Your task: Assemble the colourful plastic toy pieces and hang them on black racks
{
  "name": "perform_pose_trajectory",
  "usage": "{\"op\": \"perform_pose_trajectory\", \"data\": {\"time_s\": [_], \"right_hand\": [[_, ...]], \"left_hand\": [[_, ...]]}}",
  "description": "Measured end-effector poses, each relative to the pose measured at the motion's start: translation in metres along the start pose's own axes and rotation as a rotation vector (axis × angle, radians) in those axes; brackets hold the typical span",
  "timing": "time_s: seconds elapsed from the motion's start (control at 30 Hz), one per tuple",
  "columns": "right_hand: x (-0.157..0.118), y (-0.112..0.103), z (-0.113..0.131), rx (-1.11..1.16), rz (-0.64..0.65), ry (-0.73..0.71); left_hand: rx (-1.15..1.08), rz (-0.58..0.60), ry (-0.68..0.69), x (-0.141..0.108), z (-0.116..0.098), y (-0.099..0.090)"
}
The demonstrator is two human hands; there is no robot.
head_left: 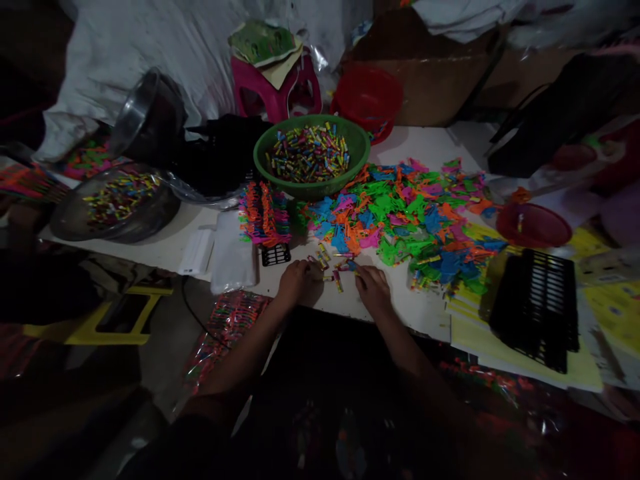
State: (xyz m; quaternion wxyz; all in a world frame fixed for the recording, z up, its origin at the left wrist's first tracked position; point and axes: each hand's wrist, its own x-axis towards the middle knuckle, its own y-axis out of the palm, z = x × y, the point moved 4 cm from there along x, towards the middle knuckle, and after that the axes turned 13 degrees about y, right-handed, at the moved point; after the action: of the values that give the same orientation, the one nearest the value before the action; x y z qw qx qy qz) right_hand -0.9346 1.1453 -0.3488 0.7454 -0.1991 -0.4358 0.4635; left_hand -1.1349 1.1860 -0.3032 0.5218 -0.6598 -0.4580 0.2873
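Directly between the 2 hands, near the front edge of the white counter [345,308], lies a loose cluster of small colourful tubes [339,283]. The left hand [295,283] borders it on the left and the right hand [373,288] on the right, so neither is clearly nearer: some tubes lie just beside the left fingers, while a bluish piece [352,265] sits at the right fingertips. The tubes share no common long axis; 1 at the near side points roughly away from the person, another beside it lies crosswise, and those farther left slant. The left fingers are curled in and the right ones loosely bent, but I cannot tell whether either grips anything. Beyond the cluster stands a green bowl [261,165] filled with similar tubes, with a heap of bright plastic pieces [395,207] spreading to the right and a stack of orange and pink pieces [265,213] behind the left hand. As for writing, no brand or label is readable: the tubes' wrappers are too small and dim, and the marks on the yellow sheets [530,357] at right are illegible.
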Motion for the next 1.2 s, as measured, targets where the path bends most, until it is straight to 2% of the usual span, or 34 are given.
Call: {"op": "perform_pose_trajectory", "data": {"time_s": [0.07, 0.2, 0.27, 0.33, 0.53, 0.67, 0.8, 0.9, 0.97, 1.07, 1.13, 1.2], "right_hand": [[-0.006, -0.006, -0.006, 0.029, -0.006, 0.017], [-0.015, -0.012, -0.009, 0.081, -0.019, 0.056], [-0.018, -0.013, -0.010, 0.125, -0.052, 0.125], [-0.020, -0.012, -0.009, 0.196, -0.071, 0.200], [-0.020, -0.007, 0.004, 0.425, -0.072, 0.333], [-0.018, 0.004, 0.014, 0.486, 0.049, 0.432], [-0.015, 0.011, 0.015, 0.471, 0.093, 0.507], [-0.008, 0.015, 0.013, 0.467, 0.064, 0.513], [-0.004, 0.019, 0.010, 0.506, 0.040, 0.513], [-0.003, 0.026, 0.003, 0.662, 0.004, 0.573], [-0.005, 0.029, -0.003, 0.797, 0.011, 0.654], [-0.007, 0.031, -0.007, 0.921, 0.026, 0.752]], "left_hand": [[0.038, -0.002, 0.048, 0.008, 0.002, -0.003], [0.121, 0.080, 0.300, 0.026, 0.002, 0.000], [0.129, 0.104, 0.326, 0.030, 0.003, 0.002], [0.110, 0.101, 0.276, 0.030, 0.004, 0.003], [0.155, 0.049, -0.051, 0.018, -0.007, -0.001], [0.096, 0.109, -0.237, 0.019, -0.008, 0.000], [0.046, 0.208, -0.152, 0.014, -0.008, 0.002], [0.058, 0.212, 0.001, 0.010, -0.020, 0.007], [0.039, 0.209, 0.034, 0.009, -0.026, 0.012], [-0.062, 0.215, -0.084, 0.009, -0.026, 0.017], [-0.129, 0.205, -0.175, 0.008, -0.023, 0.016], [-0.179, 0.196, -0.203, 0.007, -0.025, 0.015]]}}
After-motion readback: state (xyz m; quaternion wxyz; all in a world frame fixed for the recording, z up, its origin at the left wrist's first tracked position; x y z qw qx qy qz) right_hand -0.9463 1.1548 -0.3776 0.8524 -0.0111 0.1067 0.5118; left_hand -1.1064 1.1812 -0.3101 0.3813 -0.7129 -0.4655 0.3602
